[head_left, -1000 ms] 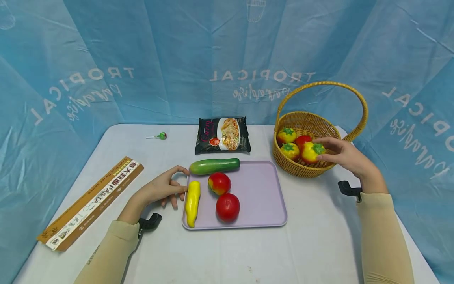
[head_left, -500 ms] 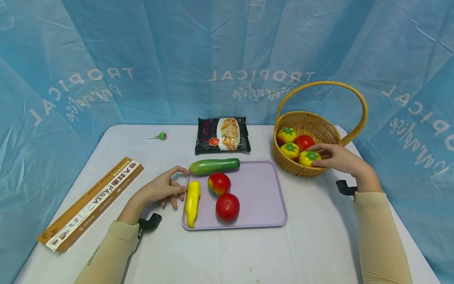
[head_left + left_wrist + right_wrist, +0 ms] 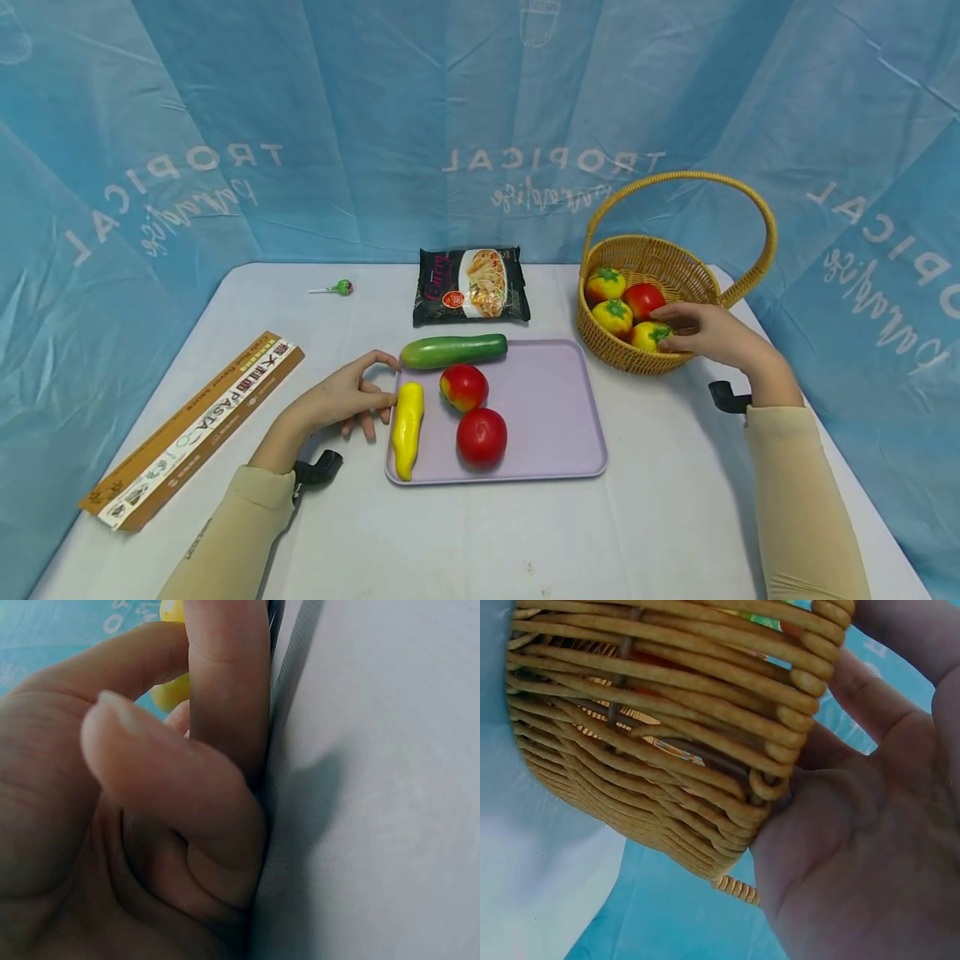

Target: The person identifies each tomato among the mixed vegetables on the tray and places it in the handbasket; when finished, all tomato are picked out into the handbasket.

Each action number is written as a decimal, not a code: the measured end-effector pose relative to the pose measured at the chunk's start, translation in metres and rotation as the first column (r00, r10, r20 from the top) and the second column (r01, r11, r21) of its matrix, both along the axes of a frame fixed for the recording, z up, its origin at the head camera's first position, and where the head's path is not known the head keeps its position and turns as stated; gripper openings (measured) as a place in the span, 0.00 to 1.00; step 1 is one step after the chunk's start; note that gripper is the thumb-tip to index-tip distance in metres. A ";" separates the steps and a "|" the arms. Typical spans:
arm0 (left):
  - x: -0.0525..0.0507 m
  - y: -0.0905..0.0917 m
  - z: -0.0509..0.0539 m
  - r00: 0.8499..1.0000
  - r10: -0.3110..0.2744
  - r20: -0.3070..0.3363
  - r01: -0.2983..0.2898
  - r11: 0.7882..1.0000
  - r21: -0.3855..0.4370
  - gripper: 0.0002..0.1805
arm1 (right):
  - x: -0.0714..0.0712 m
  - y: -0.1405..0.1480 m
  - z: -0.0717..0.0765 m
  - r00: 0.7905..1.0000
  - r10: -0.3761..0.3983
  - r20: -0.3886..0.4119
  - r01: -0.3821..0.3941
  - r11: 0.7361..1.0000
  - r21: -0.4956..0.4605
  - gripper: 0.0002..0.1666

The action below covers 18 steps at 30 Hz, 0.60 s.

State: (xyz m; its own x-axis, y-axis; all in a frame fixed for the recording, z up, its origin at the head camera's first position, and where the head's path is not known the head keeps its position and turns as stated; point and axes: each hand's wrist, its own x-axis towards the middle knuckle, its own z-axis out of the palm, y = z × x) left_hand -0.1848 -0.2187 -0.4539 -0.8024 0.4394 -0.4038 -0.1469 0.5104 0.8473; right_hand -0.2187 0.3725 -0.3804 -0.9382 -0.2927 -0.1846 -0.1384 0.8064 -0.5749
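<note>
In the head view my right hand (image 3: 708, 337) reaches over the right side of the wicker basket (image 3: 637, 362). Its fingers are spread loosely beside a yellow-and-red fruit with a green leafy top (image 3: 648, 336), which lies in the basket; whether they touch it is hard to tell. Beside that fruit lie a red tomato-like fruit (image 3: 643, 300) and two more leafy-topped ones (image 3: 612, 317). My left hand (image 3: 341, 396) rests at the left edge of the lilac tray (image 3: 551, 417), fingers bent loosely. Its thumb tip is close to a yellow pepper-shaped vegetable (image 3: 407, 432).
On the tray also lie a green cucumber-like vegetable (image 3: 453, 352), a red-yellow fruit (image 3: 463, 387) and a red tomato (image 3: 482, 438). A black noodle packet (image 3: 471, 286), a lollipop (image 3: 341, 287) and a long pasta box (image 3: 195, 429) lie around it. The basket's tall handle (image 3: 693, 175) arches above.
My right hand has lowered the leafy-topped fruit into the basket, moving slightly left and down. The fruit now sits lower, partly clear of the fingers. The left hand has stayed put.
</note>
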 end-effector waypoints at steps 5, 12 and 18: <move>0.000 0.000 -0.001 1.000 -0.007 -0.007 0.007 1.000 0.002 0.32 | 0.006 -0.003 0.008 0.998 -0.005 -0.059 0.003 1.000 -0.026 0.32; 0.000 -0.001 0.000 1.000 -0.009 -0.003 0.009 1.000 0.003 0.32 | 0.021 -0.042 0.030 0.988 0.044 -0.149 -0.062 0.991 -0.120 0.30; 0.000 -0.001 0.000 1.000 -0.003 0.005 0.003 1.000 -0.003 0.32 | 0.031 -0.096 0.034 0.960 0.267 -0.080 -0.278 0.944 -0.177 0.35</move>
